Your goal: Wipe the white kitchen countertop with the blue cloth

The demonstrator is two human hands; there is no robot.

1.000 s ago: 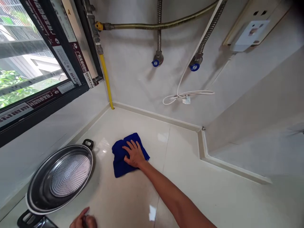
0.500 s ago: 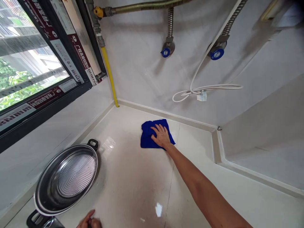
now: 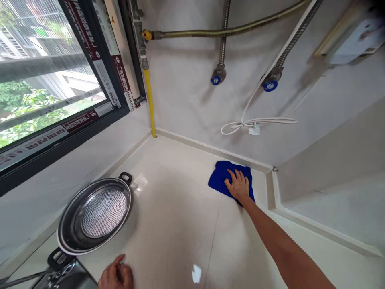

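Note:
My right hand (image 3: 238,185) lies on a blue cloth (image 3: 221,176), its fingers spread and pressing it against the pale, glossy countertop (image 3: 171,208). The cloth is spread out near the back wall, close to the right corner of the counter. At the bottom edge my left hand (image 3: 116,275) rests on the counter with its fingers loosely bent, index finger and thumb apart. Nothing shows in it, and its lower part is cut off. The nearest thing to it is a round metal pan (image 3: 67,210) with black side handles and a dimpled steel bottom.
Part of a metal appliance (image 3: 76,277) is at the bottom left. A dark window frame (image 3: 90,134) runs along the left wall. On the back wall are a yellow pipe (image 3: 150,102), blue-capped valves (image 3: 217,76), a bundled white cable (image 3: 264,121) and a socket (image 3: 355,44).
My right hand has slid the blue cloth rightward along the counter. The view has shifted slightly, and more of my left hand shows.

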